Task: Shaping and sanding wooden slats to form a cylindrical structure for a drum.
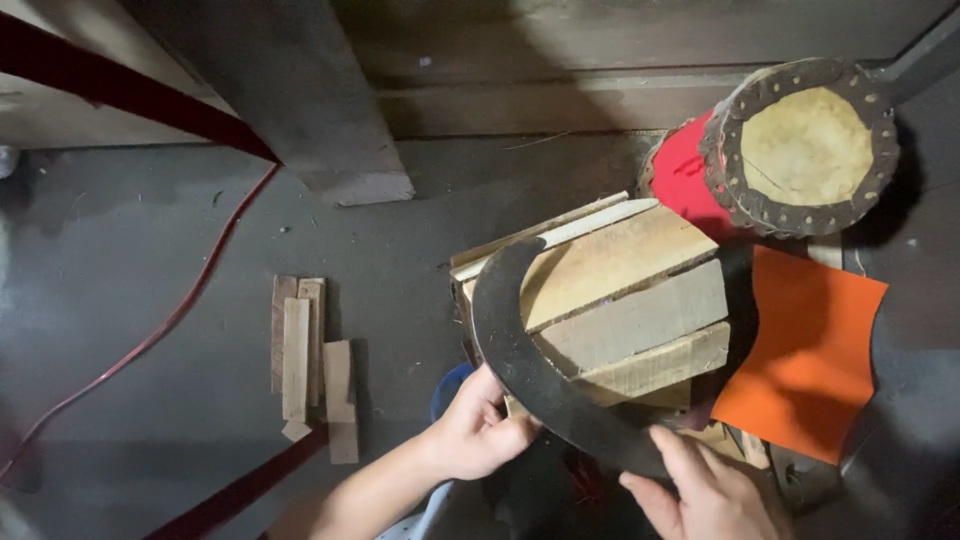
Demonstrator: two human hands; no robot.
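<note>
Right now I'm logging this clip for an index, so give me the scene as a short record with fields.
left hand: grips the lower edge of a dark curved strip
right hand: fingers rest on the strip's other end
strip: arcs over a stack of wood blocks
right of blocks: orange sheet
behind blocks: drum on its side, pale skin facing the camera, red body
left floor: small wood slats, red cable

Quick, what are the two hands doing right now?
Left hand: closed, gripping the dark curved strip.
Right hand: fingers pressed on the same strip; whether it grips it cannot be told.
</note>
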